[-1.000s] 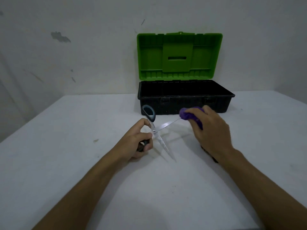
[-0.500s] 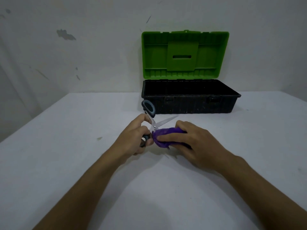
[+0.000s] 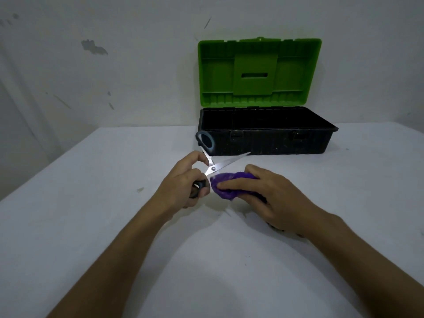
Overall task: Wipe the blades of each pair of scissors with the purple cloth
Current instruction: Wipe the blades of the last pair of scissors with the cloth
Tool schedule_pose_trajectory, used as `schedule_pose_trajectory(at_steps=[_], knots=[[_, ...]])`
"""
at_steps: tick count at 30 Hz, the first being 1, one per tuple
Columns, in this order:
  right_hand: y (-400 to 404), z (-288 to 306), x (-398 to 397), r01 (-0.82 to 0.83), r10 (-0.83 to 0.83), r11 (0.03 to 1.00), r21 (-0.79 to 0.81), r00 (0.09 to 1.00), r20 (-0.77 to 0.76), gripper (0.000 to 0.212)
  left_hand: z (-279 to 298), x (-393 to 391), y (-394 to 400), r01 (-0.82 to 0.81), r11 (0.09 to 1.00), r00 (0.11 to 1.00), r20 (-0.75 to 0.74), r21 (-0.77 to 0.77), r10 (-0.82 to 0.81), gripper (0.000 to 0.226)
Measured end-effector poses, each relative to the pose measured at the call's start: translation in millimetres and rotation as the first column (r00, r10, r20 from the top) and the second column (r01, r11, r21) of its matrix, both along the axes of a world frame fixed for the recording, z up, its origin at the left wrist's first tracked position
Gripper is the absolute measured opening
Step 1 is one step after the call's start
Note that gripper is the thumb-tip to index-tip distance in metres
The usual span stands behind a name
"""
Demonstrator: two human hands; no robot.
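Purple cloth (image 3: pixel 227 185) in right hand (image 3: pixel 270 198), open scissors (image 3: pixel 215 167) in left hand (image 3: pixel 183 182)

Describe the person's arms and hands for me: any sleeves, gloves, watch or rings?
Both forearms are bare as far as the frame shows, with no sleeve in view. The left hand and right hand are ungloved. No watch, bracelet or ring shows on either wrist or on the fingers that are visible.

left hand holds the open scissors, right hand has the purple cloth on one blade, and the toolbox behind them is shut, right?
Not quite: the toolbox is open, its green lid standing upright, as the head view shows. The rest holds: the left hand holds the open scissors, and the right hand has the purple cloth on one blade.
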State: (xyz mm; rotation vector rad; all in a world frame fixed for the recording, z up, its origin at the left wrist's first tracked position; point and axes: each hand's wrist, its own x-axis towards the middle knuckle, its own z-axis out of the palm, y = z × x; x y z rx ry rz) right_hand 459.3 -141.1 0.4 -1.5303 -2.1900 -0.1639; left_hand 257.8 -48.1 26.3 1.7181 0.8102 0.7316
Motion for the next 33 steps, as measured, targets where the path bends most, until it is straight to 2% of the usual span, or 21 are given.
schedule_pose_trajectory(at_steps=[3,5,8,10,14,18,23,25,27,30,33], knots=[[-4.2,-3.6,4.6,-0.011,0.012,1.000,-0.018,0.999,0.040,0.039,-0.7,-4.7,6.4,-0.076,0.997,0.996,0.046,-0.001,0.076,0.027],[-7.4,-3.5,7.2,-0.011,0.011,1.000,0.010,1.000,0.023,0.037,-2.2,-5.7,9.6,-0.099,0.995,0.995,0.007,0.034,0.099,0.026],[-5.9,1.6,7.1,0.011,-0.006,0.997,0.076,0.998,-0.062,0.037,-4.9,-0.7,7.1,-0.048,0.995,0.994,-0.095,0.088,0.056,0.025],[-2.4,2.7,3.3,0.008,-0.005,0.997,0.075,0.999,-0.041,0.043,-5.0,3.7,0.8,0.030,0.997,0.993,-0.118,0.069,-0.022,0.025],[-1.7,2.4,-1.4,-0.023,0.025,0.999,0.043,0.998,-0.054,0.047,0.0,1.2,-4.0,0.116,0.993,0.992,-0.053,0.006,-0.115,0.025],[-2.8,3.4,-1.2,-0.072,0.073,0.997,0.012,0.990,-0.122,0.046,-2.0,-1.9,-1.5,0.115,0.992,0.993,0.018,-0.044,-0.114,0.025],[-8.0,-2.8,9.4,-0.076,0.077,0.993,-0.086,0.997,0.007,0.039,-3.5,-3.8,5.6,-0.001,1.000,1.000,0.005,-0.007,0.001,0.030],[-9.3,-0.9,7.3,-0.061,0.061,0.998,-0.015,0.998,0.009,0.037,-4.1,-2.8,6.7,-0.022,1.000,0.999,-0.030,0.015,0.023,0.028],[-6.1,3.7,3.8,-0.046,0.049,0.997,0.068,0.998,-0.046,0.037,-5.4,1.1,2.4,0.022,0.999,0.996,-0.092,0.025,-0.019,0.025],[-0.6,7.4,1.6,-0.058,0.060,0.998,0.035,0.996,-0.065,0.040,-3.7,5.9,-6.4,0.110,0.994,0.991,-0.080,-0.012,-0.111,0.021],[-2.3,7.1,3.3,-0.091,0.090,0.996,0.000,0.991,-0.099,0.041,-1.9,1.9,-4.1,0.114,0.992,0.993,-0.005,-0.055,-0.114,0.023]])
